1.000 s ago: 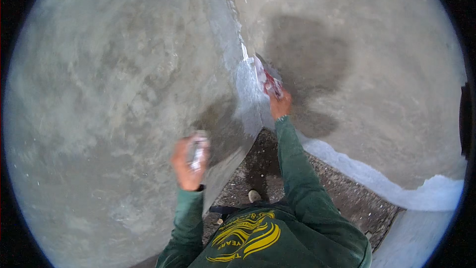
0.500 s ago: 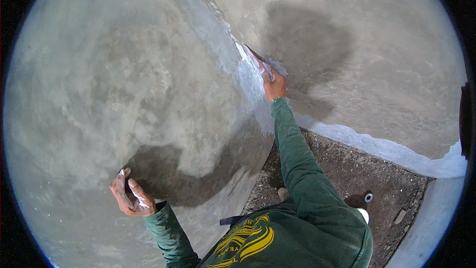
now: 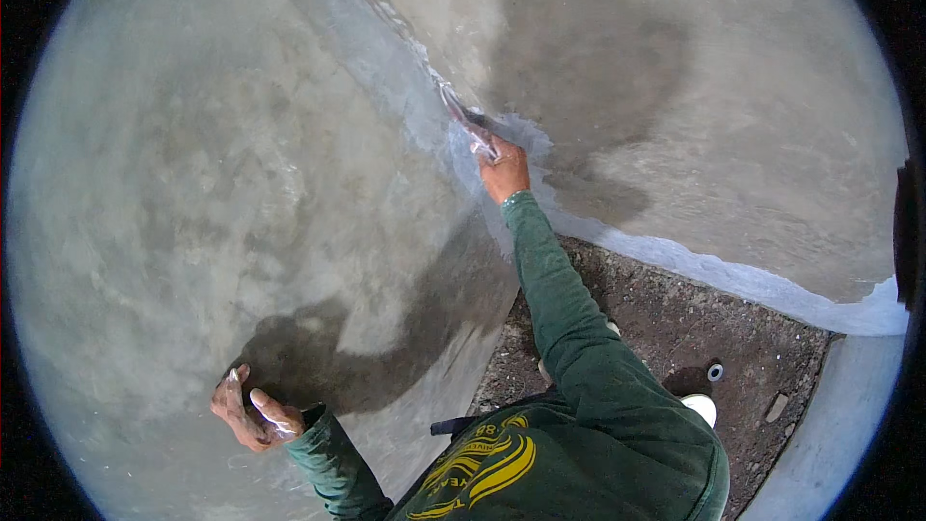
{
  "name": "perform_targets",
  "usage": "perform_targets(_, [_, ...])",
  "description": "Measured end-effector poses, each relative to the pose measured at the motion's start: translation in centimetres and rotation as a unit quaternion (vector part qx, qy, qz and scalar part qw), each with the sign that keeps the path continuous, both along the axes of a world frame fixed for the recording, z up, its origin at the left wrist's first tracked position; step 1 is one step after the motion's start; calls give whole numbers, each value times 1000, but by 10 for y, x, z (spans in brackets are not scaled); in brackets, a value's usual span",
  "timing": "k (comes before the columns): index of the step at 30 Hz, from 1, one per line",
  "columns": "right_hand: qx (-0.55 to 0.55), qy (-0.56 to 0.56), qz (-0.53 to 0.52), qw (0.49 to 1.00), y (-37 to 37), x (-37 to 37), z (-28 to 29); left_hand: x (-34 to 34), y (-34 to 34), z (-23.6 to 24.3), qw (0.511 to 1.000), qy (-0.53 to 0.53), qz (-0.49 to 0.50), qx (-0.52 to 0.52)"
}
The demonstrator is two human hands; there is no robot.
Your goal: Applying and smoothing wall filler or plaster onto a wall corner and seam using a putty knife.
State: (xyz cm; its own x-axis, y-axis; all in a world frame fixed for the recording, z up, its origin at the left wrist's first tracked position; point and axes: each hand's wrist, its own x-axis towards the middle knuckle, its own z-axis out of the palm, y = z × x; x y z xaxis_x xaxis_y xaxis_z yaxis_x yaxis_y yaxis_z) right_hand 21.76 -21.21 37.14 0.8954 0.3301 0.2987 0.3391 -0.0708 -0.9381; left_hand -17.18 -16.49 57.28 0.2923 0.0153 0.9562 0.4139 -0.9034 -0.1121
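Observation:
My right hand [image 3: 503,170] reaches forward to the corner seam where two grey plastered walls meet. It is closed around a thin flat scraper [image 3: 455,108], seen nearly edge-on and smeared white, with its far end against the seam. Fresh pale filler [image 3: 529,140] coats the wall around this hand. Lower left, my left hand [image 3: 253,412] hovers by the left wall [image 3: 193,183], fingers curled and thumb apart. White smears mark its fingers and thumb, and I see nothing between them. Both forearms wear green sleeves.
Rough, dirty floor [image 3: 666,318] lies below, with a small grey ring [image 3: 715,371] and a stone-like piece [image 3: 776,407] on it. A pale filler band [image 3: 714,275] runs along the base of the right wall [image 3: 772,154]. A white shoe tip [image 3: 701,409] shows beside my body.
My right hand and the scraper have shifted left in view, still along the seam. My left hand sits slightly lower. The whole view has shifted a little, and more of the white shoe shows.

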Motion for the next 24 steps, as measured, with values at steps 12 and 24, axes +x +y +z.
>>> perform_targets(12, [109,7,89,990,-30,-17,-18,3,0,-2,999,-25,22,-1])
perform_targets(24, [-17,-37,19,999,-2,-4,17,4,0,3,997,36,57,40])
